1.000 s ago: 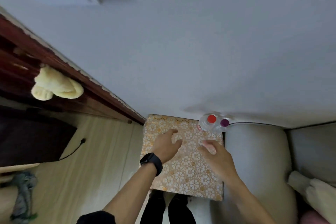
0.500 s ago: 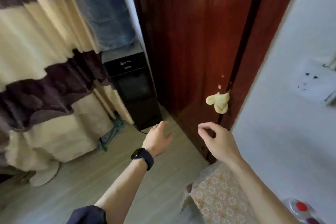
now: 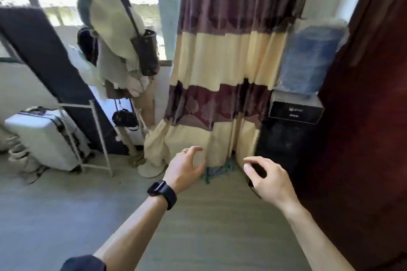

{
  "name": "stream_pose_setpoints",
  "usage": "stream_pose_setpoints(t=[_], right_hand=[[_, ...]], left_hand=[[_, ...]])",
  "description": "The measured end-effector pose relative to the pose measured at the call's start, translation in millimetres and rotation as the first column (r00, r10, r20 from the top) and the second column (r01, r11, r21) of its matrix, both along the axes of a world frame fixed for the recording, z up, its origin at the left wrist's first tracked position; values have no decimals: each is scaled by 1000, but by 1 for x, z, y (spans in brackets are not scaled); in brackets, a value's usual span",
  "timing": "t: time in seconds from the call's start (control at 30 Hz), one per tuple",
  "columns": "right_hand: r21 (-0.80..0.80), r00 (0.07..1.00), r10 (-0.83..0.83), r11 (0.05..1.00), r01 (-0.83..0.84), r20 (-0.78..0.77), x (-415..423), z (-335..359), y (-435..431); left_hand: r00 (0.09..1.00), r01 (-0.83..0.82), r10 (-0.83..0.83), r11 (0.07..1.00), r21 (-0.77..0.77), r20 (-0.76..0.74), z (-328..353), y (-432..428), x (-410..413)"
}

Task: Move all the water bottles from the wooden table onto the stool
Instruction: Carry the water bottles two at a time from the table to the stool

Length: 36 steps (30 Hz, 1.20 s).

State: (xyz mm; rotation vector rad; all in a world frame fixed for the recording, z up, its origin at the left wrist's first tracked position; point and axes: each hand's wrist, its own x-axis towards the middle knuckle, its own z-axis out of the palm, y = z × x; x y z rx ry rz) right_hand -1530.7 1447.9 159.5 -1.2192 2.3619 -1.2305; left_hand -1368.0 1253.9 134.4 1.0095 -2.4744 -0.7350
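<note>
While both arms reach toward 12 o'clock, the left hand (image 3: 185, 167) and right hand (image 3: 271, 177) are loosely curled, holding nothing. No bottle, table or stool is in view, so bearing and nearer hand cannot be judged. A probable water dispenser (image 3: 295, 112) stands at 2 o'clock.

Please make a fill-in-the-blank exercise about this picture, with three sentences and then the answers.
1. The watch is on the ___ wrist.
2. The left hand and the right hand hold ___.
3. The suitcase to the left of the curtain is ___ in colour.

Missing words: left; nothing; white.
</note>
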Motion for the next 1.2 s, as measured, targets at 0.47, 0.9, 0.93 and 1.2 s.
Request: stream_pose_setpoints(t=[0.47,0.9,0.93,1.2], right_hand=[[-15,732,651,745,-667,-198,287,16,-355],[-4,354,904,364,-931,-241,486,34,-628],[2,331,912,342,-940,-243,499,33,-646],[17,248,939,259,-966,-236,616,22,-784]], left_hand=[[744,-666,666,746,17,-64,10,-184,388],[295,-955,953,295,-4,-69,50,-325,581],[272,-962,959,274,4,-77,50,-336,593],[183,-981,977,189,48,-111,31,-447,700]])
